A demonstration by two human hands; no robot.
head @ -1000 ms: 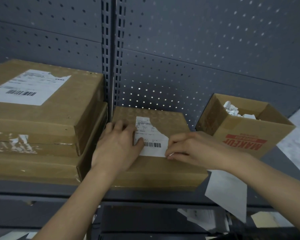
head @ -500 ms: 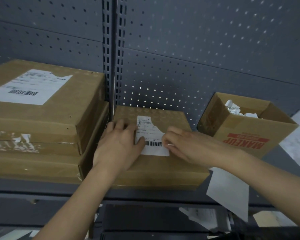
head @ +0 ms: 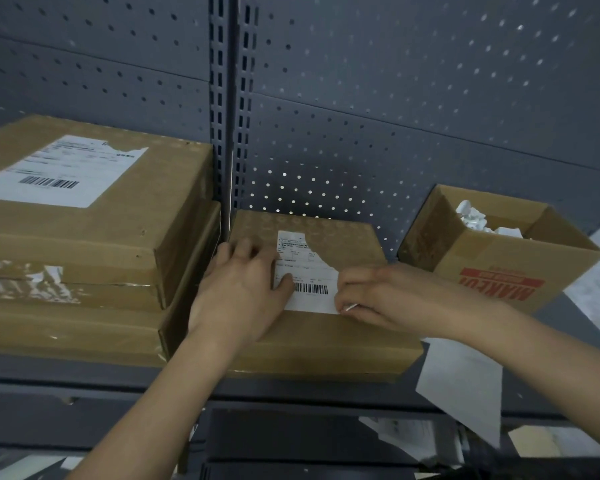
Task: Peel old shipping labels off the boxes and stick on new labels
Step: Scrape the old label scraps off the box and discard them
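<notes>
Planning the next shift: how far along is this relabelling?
Done: the old label on the middle box has its upper right torn away; crumpled scraps sit in the open box. In hand: left hand presses that box, right hand pinches the label's lower corner. Left: the stack's top label; new labels.

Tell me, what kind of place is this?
Probably a stockroom or warehouse. Cardboard boxes are stacked on a metal shelf, the wall behind is grey board full of holes, and the right hand pinches the edge of a barcode label.
</notes>
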